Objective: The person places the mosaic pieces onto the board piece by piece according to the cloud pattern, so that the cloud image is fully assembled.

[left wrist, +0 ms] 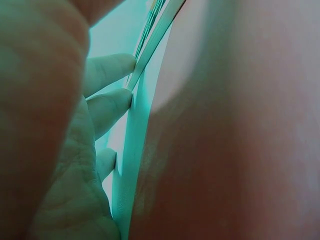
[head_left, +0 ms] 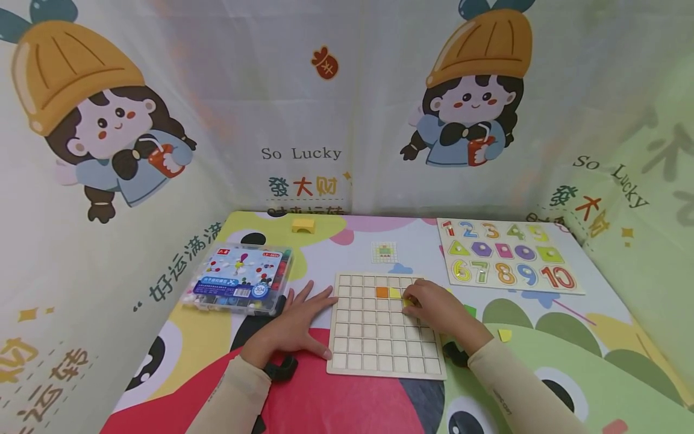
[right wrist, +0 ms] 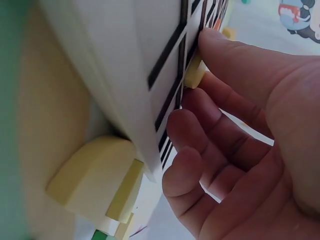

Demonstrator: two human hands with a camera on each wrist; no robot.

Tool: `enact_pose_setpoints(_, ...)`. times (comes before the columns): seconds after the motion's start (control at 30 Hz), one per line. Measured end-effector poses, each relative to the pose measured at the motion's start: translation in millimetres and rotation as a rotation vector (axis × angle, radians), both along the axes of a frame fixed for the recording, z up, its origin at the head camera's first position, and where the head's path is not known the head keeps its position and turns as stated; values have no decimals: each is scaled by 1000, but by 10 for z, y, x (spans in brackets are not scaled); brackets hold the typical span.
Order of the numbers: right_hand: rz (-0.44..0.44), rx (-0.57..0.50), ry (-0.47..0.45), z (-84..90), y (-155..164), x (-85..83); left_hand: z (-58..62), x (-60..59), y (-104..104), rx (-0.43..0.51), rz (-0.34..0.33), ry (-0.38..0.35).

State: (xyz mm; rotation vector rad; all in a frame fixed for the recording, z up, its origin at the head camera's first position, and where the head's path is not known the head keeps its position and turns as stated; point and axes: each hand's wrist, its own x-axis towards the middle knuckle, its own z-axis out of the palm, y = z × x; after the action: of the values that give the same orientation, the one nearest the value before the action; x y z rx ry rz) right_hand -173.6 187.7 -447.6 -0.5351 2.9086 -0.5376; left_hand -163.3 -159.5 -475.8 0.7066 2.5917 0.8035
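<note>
Lying flat on the table mat (head_left: 347, 398), a wooden grid board (head_left: 379, 337) is steadied at its left edge by the left hand (head_left: 295, 325), fingers straight. Only in the right-wrist view is a yellow tile (right wrist: 194, 75) seen pinched against the board by the right hand (head_left: 436, 310).

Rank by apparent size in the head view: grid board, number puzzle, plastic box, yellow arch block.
1. number puzzle and grid board: look alike, unranked
2. plastic box
3. yellow arch block
</note>
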Motion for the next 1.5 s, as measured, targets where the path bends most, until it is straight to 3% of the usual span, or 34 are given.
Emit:
enact_pose_setpoints(0.53,11,-7,9,-44,41,15,-5,10,-4,9,-1,14)
enact_pose_setpoints(0.9,-14,-44,103,239,153,180,-10,8,-6,-2,-4,18)
enact_pose_setpoints(1.17,-60,-106,162,388,464,399,-26,16,2,-5,-8,18)
enact_pose_setpoints(1.33,-96,-123,169,453,795,542,-24,16,10,-10,-5,9)
enact_pose_setpoints(1.5,-150,-123,232,472,1171,630,1,2,2,-19,-3,12)
